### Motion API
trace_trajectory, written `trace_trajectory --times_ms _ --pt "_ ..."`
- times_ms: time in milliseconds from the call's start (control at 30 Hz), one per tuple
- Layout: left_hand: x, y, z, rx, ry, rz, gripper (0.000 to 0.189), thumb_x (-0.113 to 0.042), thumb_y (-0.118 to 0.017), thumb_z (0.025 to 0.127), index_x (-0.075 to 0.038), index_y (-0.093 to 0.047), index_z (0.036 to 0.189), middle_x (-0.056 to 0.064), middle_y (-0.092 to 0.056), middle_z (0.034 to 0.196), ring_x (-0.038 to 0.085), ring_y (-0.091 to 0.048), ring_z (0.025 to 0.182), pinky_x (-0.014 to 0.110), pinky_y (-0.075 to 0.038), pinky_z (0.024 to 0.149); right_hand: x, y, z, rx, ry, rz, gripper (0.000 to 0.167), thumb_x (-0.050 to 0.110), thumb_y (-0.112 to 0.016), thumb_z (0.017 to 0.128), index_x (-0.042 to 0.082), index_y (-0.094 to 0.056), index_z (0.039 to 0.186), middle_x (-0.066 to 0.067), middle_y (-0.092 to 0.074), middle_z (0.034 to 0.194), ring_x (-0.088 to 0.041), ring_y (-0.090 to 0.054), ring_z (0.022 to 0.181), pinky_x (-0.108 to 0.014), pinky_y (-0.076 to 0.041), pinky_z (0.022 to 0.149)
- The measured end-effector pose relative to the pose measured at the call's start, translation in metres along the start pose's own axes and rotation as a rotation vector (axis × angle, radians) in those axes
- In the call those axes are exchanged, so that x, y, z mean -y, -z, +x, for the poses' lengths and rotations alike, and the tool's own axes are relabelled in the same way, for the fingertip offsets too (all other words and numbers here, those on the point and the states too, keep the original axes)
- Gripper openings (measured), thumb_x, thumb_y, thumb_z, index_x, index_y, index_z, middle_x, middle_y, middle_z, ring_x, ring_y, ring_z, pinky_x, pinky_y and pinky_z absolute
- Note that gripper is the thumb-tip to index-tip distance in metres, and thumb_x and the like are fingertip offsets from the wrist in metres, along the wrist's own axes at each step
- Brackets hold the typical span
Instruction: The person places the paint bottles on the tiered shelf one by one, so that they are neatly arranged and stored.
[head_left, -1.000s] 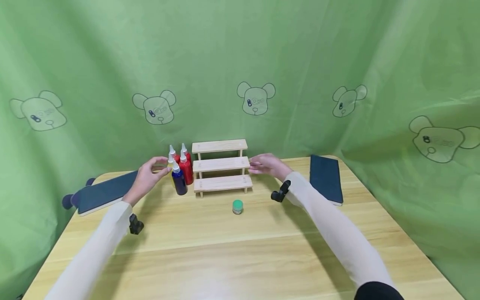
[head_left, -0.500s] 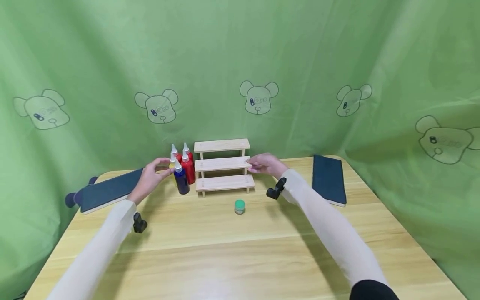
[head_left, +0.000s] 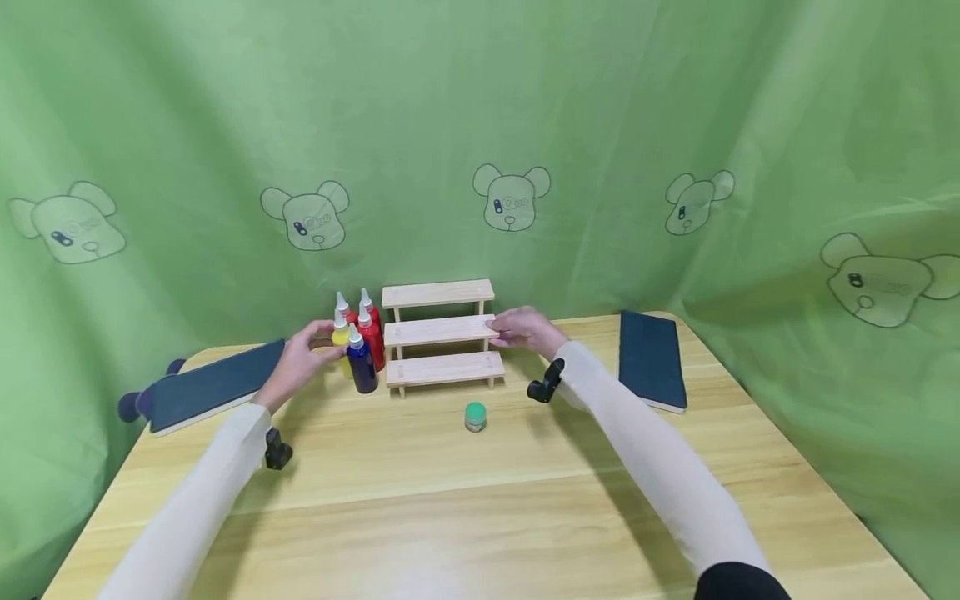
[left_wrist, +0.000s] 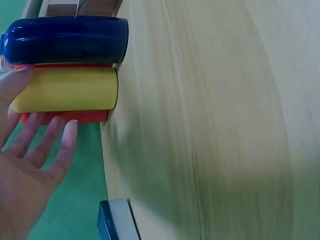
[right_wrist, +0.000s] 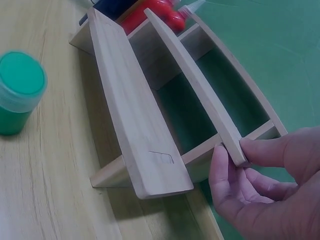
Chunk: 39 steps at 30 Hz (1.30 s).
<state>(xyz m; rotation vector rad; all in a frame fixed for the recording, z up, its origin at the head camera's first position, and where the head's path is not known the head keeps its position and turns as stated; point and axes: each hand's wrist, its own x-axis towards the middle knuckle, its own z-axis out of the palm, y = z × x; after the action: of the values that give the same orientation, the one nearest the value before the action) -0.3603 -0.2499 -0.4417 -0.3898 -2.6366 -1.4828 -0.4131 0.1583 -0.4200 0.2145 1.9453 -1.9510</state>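
A three-tier wooden display stand (head_left: 442,331) stands at the back of the table. My right hand (head_left: 527,327) pinches the right end of its middle shelf, thumb on top and fingers beneath, plain in the right wrist view. Left of the stand, pointed-cap squeeze bottles stand close together: a blue bottle (head_left: 362,369) in front, a yellow bottle (left_wrist: 70,90) beside it and red bottles (head_left: 372,346) behind. My left hand (head_left: 298,354) holds the yellow bottle, thumb on its near side and fingers on the far side, partly hidden in the head view.
A small jar with a green lid (head_left: 475,416) sits in front of the stand. One dark blue notebook (head_left: 651,358) lies on the right; another dark notebook (head_left: 213,385) lies at the left over purple round-ended objects (head_left: 137,404). A green curtain (head_left: 420,125) hangs behind the table.
My right hand has shifted left onto the middle shelf's end. My left thumb has lowered along the bottles, and more of the yellow bottle shows beside the blue one.
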Motion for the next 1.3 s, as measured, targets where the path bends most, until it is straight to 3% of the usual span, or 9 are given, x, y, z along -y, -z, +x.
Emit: trace_trajectory --times_ms 267,467,567,667,767,867,1100,1233,1300 --pt "-0.004 0.001 -0.006 -0.047 -0.038 0.058 0.052 -0.009 -0.072 0.099 0.009 -0.050 0.143 0.033 -0.061 0.138 0.049 -0.062 0.124 0.052 -0.056 0.104 0.005 -0.004 -0.005 -0.002 -0.012 -0.007 0.043 -0.007 -0.063 0.099 -0.013 -0.049 0.140 -0.009 -0.062 0.093 -0.014 -0.063 0.077 -0.020 -0.062 0.075" --pt "-0.009 0.011 -0.010 -0.068 -0.042 0.084 0.057 -0.015 -0.073 0.100 0.010 -0.048 0.145 0.034 -0.059 0.139 0.049 -0.062 0.124 0.057 -0.054 0.105 0.006 -0.005 -0.006 0.002 -0.002 0.008 0.035 -0.009 -0.061 0.099 -0.012 -0.052 0.132 -0.009 -0.063 0.092 -0.014 -0.063 0.075 -0.019 -0.062 0.071" --pt "-0.012 0.019 -0.009 -0.097 -0.058 0.086 0.058 -0.016 -0.073 0.100 0.010 -0.049 0.145 0.034 -0.059 0.140 0.050 -0.061 0.125 0.048 -0.056 0.104 0.006 -0.004 -0.005 0.002 -0.004 0.006 0.033 -0.008 -0.062 0.099 -0.011 -0.052 0.131 -0.009 -0.062 0.092 -0.015 -0.063 0.076 -0.021 -0.062 0.074" --pt "-0.018 0.028 -0.008 -0.120 -0.064 0.071 0.057 -0.018 -0.074 0.100 0.008 -0.051 0.145 0.032 -0.060 0.140 0.048 -0.062 0.125 0.023 -0.057 0.096 0.006 -0.004 -0.003 0.003 -0.013 0.005 0.039 -0.007 -0.062 0.100 -0.012 -0.049 0.137 -0.009 -0.060 0.095 -0.016 -0.064 0.078 -0.022 -0.063 0.079" --pt "-0.025 0.038 -0.007 -0.133 -0.068 0.061 0.057 -0.023 -0.074 0.100 0.005 -0.052 0.145 0.028 -0.060 0.141 0.046 -0.062 0.126 0.006 -0.049 0.085 0.005 -0.003 -0.002 0.000 -0.016 -0.002 0.046 -0.007 -0.062 0.100 -0.012 -0.045 0.142 -0.011 -0.059 0.100 -0.016 -0.064 0.079 -0.022 -0.063 0.081" --pt "-0.032 0.046 -0.007 -0.143 -0.071 0.055 0.059 -0.027 -0.074 0.100 0.004 -0.052 0.146 0.026 -0.058 0.143 0.040 -0.061 0.126 0.005 -0.047 0.083 0.005 -0.004 -0.002 -0.011 -0.015 -0.001 0.047 -0.007 -0.062 0.099 -0.010 -0.044 0.143 -0.011 -0.058 0.104 -0.016 -0.064 0.079 -0.022 -0.063 0.081" --pt "-0.058 0.063 -0.005 -0.166 -0.109 -0.028 0.059 -0.021 -0.074 0.099 0.004 -0.050 0.147 0.023 -0.061 0.137 0.003 -0.061 0.109 0.009 -0.055 0.086 0.003 -0.006 -0.005 0.016 -0.043 0.046 0.033 -0.008 -0.060 0.100 -0.001 -0.050 0.131 -0.011 -0.060 0.104 -0.018 -0.063 0.083 -0.027 -0.062 0.090" --pt "-0.083 0.067 0.001 -0.169 -0.137 -0.067 0.058 -0.020 -0.075 0.099 0.002 -0.050 0.146 0.011 -0.063 0.131 0.002 -0.062 0.107 0.012 -0.058 0.085 0.005 -0.005 -0.008 0.026 -0.040 0.057 0.033 -0.008 -0.058 0.101 0.001 -0.049 0.132 -0.010 -0.058 0.105 -0.017 -0.061 0.082 -0.024 -0.062 0.083" --pt "-0.094 0.068 0.005 -0.156 -0.142 -0.080 0.057 -0.020 -0.075 0.099 0.000 -0.051 0.147 0.009 -0.064 0.130 0.003 -0.063 0.107 0.014 -0.058 0.085 0.006 -0.004 -0.009 0.027 -0.033 0.046 0.039 -0.008 -0.058 0.101 0.000 -0.047 0.137 -0.009 -0.057 0.106 -0.017 -0.061 0.081 -0.026 -0.062 0.086"
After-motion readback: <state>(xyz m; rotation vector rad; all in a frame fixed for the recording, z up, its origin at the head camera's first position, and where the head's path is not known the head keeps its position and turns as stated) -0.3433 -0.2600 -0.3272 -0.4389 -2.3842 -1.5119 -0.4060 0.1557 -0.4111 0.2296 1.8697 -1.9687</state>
